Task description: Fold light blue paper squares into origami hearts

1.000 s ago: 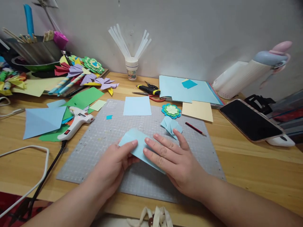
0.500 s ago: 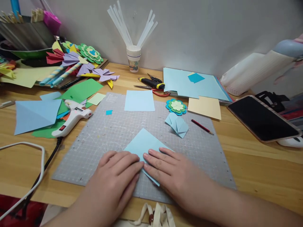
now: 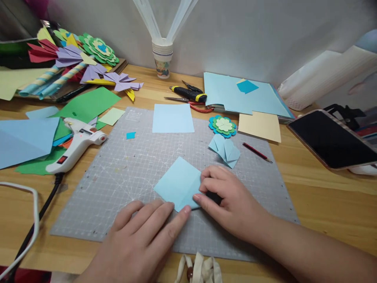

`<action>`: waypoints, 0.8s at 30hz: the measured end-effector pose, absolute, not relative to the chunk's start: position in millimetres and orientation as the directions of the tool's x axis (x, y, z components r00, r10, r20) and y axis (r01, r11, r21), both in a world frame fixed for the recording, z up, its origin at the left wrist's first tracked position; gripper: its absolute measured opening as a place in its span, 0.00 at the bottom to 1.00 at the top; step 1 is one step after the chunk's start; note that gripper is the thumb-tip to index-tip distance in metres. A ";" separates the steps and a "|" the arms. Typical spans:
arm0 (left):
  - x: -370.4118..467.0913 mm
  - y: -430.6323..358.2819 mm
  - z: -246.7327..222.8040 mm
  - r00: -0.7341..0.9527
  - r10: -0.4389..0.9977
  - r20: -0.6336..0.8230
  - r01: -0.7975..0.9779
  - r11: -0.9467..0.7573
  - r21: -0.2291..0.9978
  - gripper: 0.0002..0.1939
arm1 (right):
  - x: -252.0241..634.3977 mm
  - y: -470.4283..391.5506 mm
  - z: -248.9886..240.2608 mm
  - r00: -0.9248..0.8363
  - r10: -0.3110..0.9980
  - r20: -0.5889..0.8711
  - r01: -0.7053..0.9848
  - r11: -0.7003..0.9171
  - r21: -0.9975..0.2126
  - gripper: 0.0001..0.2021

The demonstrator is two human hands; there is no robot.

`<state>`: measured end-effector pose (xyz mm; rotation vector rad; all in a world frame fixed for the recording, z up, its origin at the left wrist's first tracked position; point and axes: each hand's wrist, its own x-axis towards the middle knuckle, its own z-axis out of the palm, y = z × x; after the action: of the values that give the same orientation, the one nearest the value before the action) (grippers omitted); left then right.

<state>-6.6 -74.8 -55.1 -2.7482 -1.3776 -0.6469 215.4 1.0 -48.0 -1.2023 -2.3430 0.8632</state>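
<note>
A sheet of light blue paper (image 3: 178,182), folded along its lower right side, lies diamond-wise on the grey cutting mat (image 3: 118,196). My left hand (image 3: 153,232) rests on the mat with its fingers stretched out, fingertips on the paper's near corner. At the right corner, my right hand (image 3: 226,196) pinches the paper's edge between thumb and bent fingers. Farther back on the mat lie a flat light blue square sheet (image 3: 173,118), a folded light blue piece (image 3: 225,151) and a layered blue and green paper flower (image 3: 223,125).
A white glue gun (image 3: 78,143) lies left among green paper. Scissors (image 3: 200,107) and a yellow-black cutter (image 3: 188,93) lie behind the mat. A pencil (image 3: 257,152) and a phone (image 3: 335,137) are at right. Paper cups (image 3: 162,59) hold white sticks.
My right hand has gone from lying flat on the paper to pinching its right corner. My left fingers have slid down to the near corner. The view has tilted down slightly.
</note>
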 end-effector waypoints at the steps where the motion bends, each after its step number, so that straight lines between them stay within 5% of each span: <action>1: -7.0 -74.0 -55.5 0.543 0.763 0.351 0.763 -0.623 0.174 0.18 | 214.4 2.0 -48.3 -0.557 0.830 0.038 0.611 0.441 -0.657 0.08; 24: -4.8 -76.0 -68.9 0.524 0.782 0.339 0.767 -0.606 0.213 0.15 | 211.4 6.0 -45.1 -0.566 0.824 -0.019 0.669 0.445 -0.596 0.07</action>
<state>-4.8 -76.0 -68.9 -2.7739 -1.4100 -0.6469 211.4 6.0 -45.1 -1.2869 -2.4257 0.8156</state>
